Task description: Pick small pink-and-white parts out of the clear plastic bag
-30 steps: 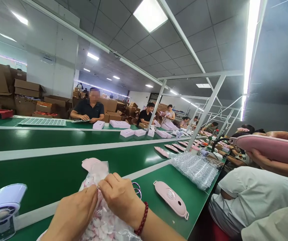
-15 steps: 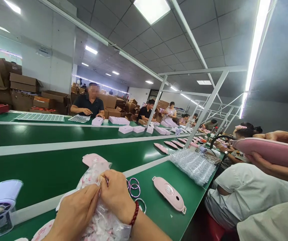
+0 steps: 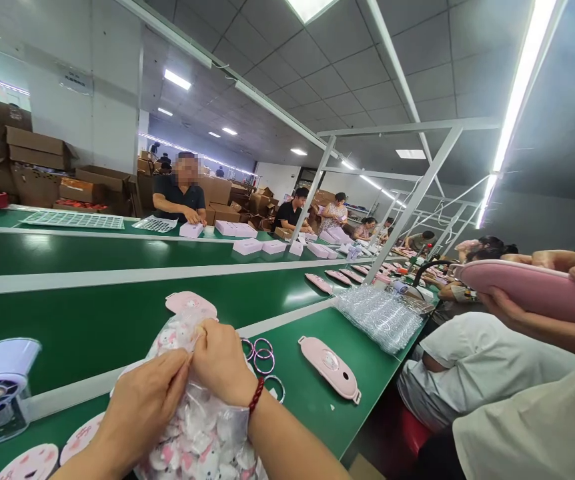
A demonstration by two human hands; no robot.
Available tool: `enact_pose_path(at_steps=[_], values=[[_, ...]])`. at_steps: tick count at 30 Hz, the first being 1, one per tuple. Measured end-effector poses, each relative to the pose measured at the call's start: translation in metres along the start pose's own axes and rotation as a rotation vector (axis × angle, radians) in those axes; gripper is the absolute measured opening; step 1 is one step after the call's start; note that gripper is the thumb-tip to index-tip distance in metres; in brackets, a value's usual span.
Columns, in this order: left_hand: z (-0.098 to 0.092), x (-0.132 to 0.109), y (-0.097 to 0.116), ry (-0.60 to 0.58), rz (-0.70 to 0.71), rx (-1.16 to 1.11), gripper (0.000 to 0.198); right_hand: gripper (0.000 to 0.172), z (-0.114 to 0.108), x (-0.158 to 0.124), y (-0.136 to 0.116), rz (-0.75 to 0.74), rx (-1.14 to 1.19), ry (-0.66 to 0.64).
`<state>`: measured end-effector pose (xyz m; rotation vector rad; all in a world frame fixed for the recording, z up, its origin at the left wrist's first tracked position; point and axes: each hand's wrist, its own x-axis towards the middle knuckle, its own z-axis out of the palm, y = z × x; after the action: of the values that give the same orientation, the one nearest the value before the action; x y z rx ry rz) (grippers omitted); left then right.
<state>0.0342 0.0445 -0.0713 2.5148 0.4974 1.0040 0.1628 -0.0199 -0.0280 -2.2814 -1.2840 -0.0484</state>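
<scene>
Both hands are met over the mouth of a clear bag (image 3: 202, 433) of small pink-and-white pieces, which lies on the green surface (image 3: 317, 400) at the near edge. Right hand (image 3: 222, 363), with a red bead bracelet at the wrist, is closed with fingertips pinched on the film at the bag's top; whether a piece is caught in the pinch cannot be told. Left hand (image 3: 140, 407) is likewise closed, its fingertips pressed to the same spot from the other side.

Just beyond the right hand, metal rings (image 3: 262, 363) lie loose on the surface, and a pink case (image 3: 330, 367) lies near them. Pink discs (image 3: 32, 460) rest beside the left forearm, and a white device (image 3: 0, 387) stands further left.

In judgement, the step is best done with the film gripped close to the opening and drawn apart evenly, the bag kept down on the surface so that the pieces are not spilled. The rings should be left undisturbed. A co-worker's hand (image 3: 522, 313) holding another pink case is noted at right, well apart
</scene>
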Motion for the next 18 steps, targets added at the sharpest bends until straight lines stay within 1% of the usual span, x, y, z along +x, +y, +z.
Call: enact_pose_path(at_steps=[3,4,5,8,9,11,12,14,15,16,18], values=[[0.000,-0.011,-0.001,-0.045,0.046,-0.048,0.043,0.027,-0.003,0.009,0.009,0.060,0.071,0.050],[-0.002,-0.014,-0.002,-0.072,0.031,-0.068,0.043,0.030,-0.005,0.011,0.013,0.060,0.101,0.062],[-0.004,-0.017,-0.003,-0.108,-0.012,-0.084,0.043,0.032,-0.008,0.010,0.015,0.040,0.134,0.060],[-0.016,-0.016,-0.002,-0.226,-0.229,-0.071,0.043,0.027,-0.022,-0.001,0.020,-0.117,0.240,0.012],[-0.020,-0.014,0.000,-0.272,-0.278,-0.057,0.043,0.024,-0.027,-0.007,0.021,-0.169,0.260,0.002],[-0.028,-0.009,0.009,-0.353,-0.329,-0.048,0.042,0.016,-0.038,-0.017,0.021,-0.251,0.251,-0.005],[-0.031,-0.006,0.014,-0.378,-0.342,-0.058,0.041,0.019,-0.043,-0.022,0.021,-0.287,0.222,-0.013],[-0.034,-0.003,0.023,-0.400,-0.367,-0.070,0.039,0.033,-0.047,-0.027,0.021,-0.343,0.131,-0.038],[-0.034,-0.002,0.026,-0.405,-0.377,-0.055,0.039,0.034,-0.046,-0.028,0.021,-0.360,0.080,-0.050],[-0.033,0.000,0.028,-0.420,-0.386,-0.021,0.039,0.028,-0.045,-0.027,0.020,-0.368,0.032,-0.057],[-0.033,0.006,0.030,-0.461,-0.400,0.074,0.039,0.010,-0.040,-0.025,0.019,-0.377,-0.051,-0.054]])
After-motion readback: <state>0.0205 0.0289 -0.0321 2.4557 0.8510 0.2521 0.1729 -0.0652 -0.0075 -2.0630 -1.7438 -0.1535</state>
